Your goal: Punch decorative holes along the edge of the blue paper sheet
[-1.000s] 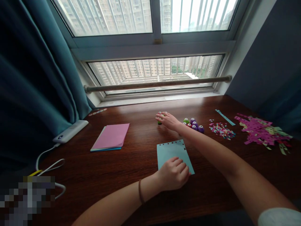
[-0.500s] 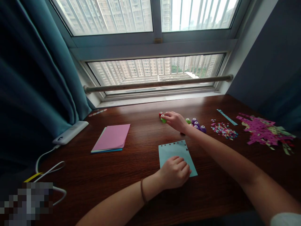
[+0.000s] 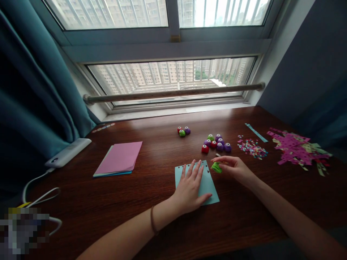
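My left hand lies flat with fingers spread on a light blue paper sheet that has small holes along its far edge. My right hand pinches a small green punch at the sheet's far right corner. A cluster of small punches, purple, red and green, sits just beyond. Three more punches stand farther back.
A pink and blue paper stack lies to the left. Confetti bits, a blue paper strip and punched pink scraps lie on the right. A white power bank with cables sits at the left table edge, under the curtain.
My right hand drew back from the far punches to the blue sheet, carrying a green punch. My left hand opened from curled to flat on the sheet. The view tilted slightly.
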{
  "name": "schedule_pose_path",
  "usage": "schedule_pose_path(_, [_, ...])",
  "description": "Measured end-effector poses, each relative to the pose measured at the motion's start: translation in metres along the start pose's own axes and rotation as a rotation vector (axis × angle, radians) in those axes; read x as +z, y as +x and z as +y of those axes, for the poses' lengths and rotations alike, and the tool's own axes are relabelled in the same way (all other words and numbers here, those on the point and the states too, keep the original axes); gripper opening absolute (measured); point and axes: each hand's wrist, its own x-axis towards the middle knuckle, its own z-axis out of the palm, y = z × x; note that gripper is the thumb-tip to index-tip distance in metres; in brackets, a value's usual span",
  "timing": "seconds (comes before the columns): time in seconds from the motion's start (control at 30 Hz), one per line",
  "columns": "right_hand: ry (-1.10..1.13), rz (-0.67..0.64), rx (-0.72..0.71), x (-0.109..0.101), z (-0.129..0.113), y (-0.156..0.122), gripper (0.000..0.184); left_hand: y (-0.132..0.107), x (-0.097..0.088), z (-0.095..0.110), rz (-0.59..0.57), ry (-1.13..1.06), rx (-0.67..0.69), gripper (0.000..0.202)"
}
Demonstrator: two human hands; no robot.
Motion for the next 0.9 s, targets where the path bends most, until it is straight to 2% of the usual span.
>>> schedule_pose_path(0.1, [-0.138,0.031,-0.030,-0.001,-0.001,-0.002,0.047,0.000,0.008,-0.002,-0.060,0.016,-0.021,0.081])
schedule_pose_path(0.3, [-0.421,0.049,-0.056,0.000,-0.002,-0.007,0.021,0.002,0.010,-0.001,-0.104,0.056,-0.037,0.073])
schedule_pose_path(0.5, [-0.612,0.029,-0.045,-0.002,0.004,-0.005,0.020,0.002,0.011,-0.001,-0.088,0.080,-0.033,0.069])
schedule_pose_path(0.67, [-0.621,0.008,-0.050,-0.001,0.006,-0.006,0.020,0.001,0.011,0.000,-0.077,0.073,-0.038,0.069])
schedule_pose_path(0.9, [-0.670,0.046,-0.084,0.002,0.009,-0.006,0.019,0.001,0.011,0.000,-0.092,0.058,-0.048,0.069])
